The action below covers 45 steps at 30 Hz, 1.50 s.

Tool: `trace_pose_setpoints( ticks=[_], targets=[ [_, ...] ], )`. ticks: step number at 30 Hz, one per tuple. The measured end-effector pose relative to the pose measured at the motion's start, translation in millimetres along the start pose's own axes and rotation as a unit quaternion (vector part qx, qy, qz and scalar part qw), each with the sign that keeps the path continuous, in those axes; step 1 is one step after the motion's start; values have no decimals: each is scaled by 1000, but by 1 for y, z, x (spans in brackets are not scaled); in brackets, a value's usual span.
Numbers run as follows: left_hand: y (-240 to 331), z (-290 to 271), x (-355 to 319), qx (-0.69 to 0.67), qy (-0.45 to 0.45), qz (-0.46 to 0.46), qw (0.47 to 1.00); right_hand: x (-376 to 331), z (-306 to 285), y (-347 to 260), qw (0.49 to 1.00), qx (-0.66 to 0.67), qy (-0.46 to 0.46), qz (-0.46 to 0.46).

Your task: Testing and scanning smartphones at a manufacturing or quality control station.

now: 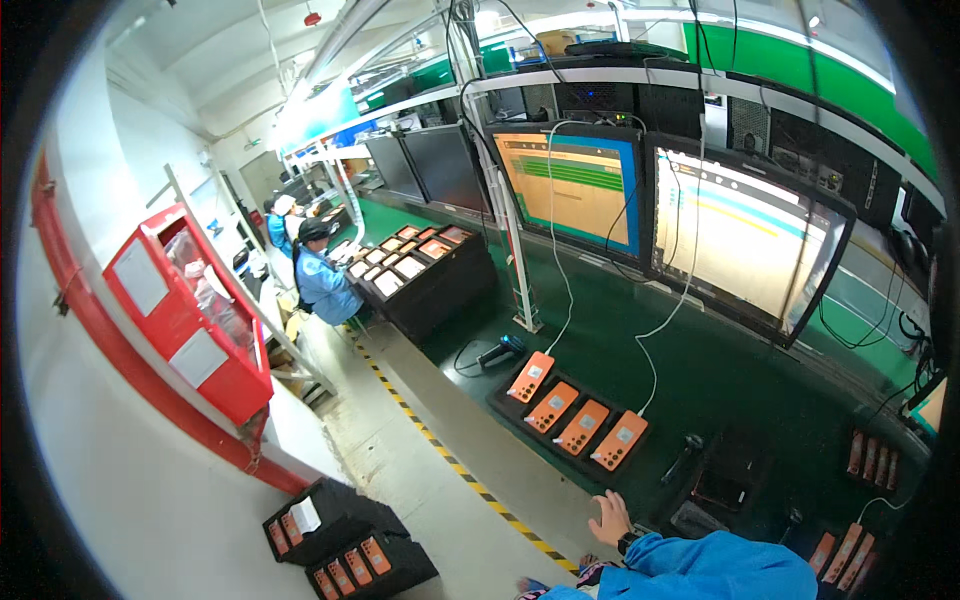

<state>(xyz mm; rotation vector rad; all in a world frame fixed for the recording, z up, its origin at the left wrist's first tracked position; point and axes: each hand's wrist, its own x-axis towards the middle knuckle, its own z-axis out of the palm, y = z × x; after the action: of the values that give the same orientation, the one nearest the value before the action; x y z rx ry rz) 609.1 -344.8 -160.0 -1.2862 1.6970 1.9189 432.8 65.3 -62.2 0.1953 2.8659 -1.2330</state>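
My right hand (610,518), in a blue sleeve with a dark watch at the wrist, reaches in from the lower right. Its fingers are apart and hold nothing. It hovers near the front edge of the green workbench (470,385), just below a black foam tray (575,462). Several orange phones (620,440) lie in a row in that tray, camera side up. White cables (572,290) run from the outermost two up toward the monitors. My left hand is out of the picture.
Handheld scanners (500,352) lie on the bench, below two lit monitors (570,190). More phones sit in black trays (425,572) at lower left and on the right. Co-workers in blue (325,280) sit farther along, past a black box stack (440,290). A red cabinet (185,315) hangs at left.
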Motion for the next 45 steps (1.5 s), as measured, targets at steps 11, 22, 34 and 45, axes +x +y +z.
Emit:
trace_pose_setpoints(
  ticks=[11, 22, 34, 45],
  targets=[
    [135, 88, 230, 342, -178, 190, 903, 5, 40, 10, 973, -62, 28, 219],
    [273, 247, 281, 275, -230, 224, 906, 88, 42, -65, 881, 264, 82, 384],
    [434, 453, 206, 388, -314, 436, 749, 219, 27, -69, 887, 379, 111, 239],
    [454, 542, 249, 537, -267, 463, 652, 229, 25, -42, 891, 289, 212, 280]
  ],
)
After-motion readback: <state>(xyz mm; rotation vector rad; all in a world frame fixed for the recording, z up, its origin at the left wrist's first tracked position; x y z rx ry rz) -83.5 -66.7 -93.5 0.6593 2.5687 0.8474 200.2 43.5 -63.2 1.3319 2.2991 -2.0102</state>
